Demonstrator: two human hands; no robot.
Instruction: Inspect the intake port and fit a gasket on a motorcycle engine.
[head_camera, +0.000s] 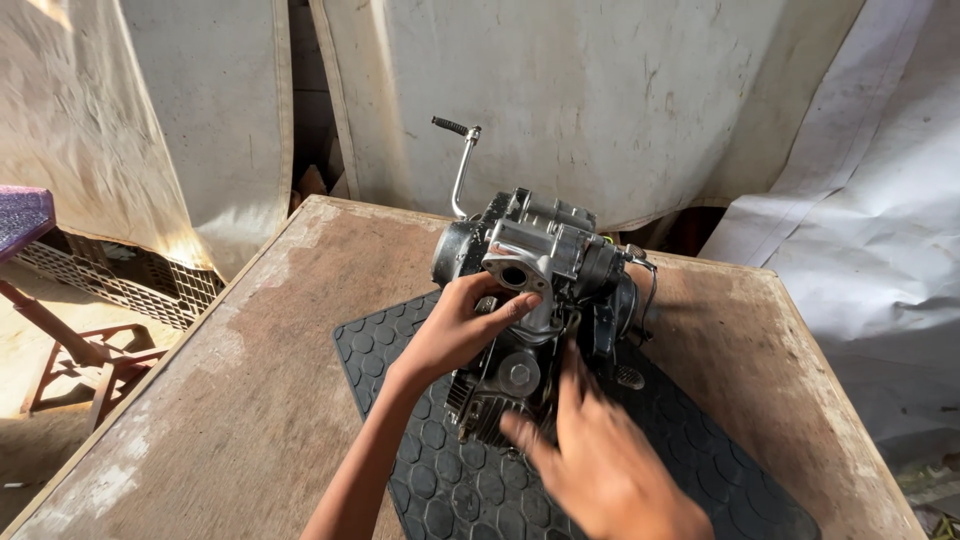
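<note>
- The small motorcycle engine (540, 300) is stood on a black rubber mat (400, 350) with a raised hexagon pattern, which is laid on a worn wooden table (250, 380).
- The engine is judged largely assembled — the cylinder head, side covers and kick-start lever (462, 165) are in place; the intake port (513, 275) is left open, with nothing fitted to its flange.
- What work remains cannot be read from this view; no tools or loose parts are seen on the mat.
- The left hand (455, 330) is wrapped around the upper casting just below the intake flange, fingers curled onto the metal — a steadying grasp.
- The right hand (590, 450) is blurred against the lower finned part of the engine; whether it grips or merely touches cannot be told.
- Materials: cast aluminium, dull grey, with cooling fins low down; a darker round side cover on the left; a chromed bent lever with a ribbed black rubber tip.
- The table top is scuffed, stained and pale along its edges; creased off-white sheeting (600, 90) is hung behind it.
</note>
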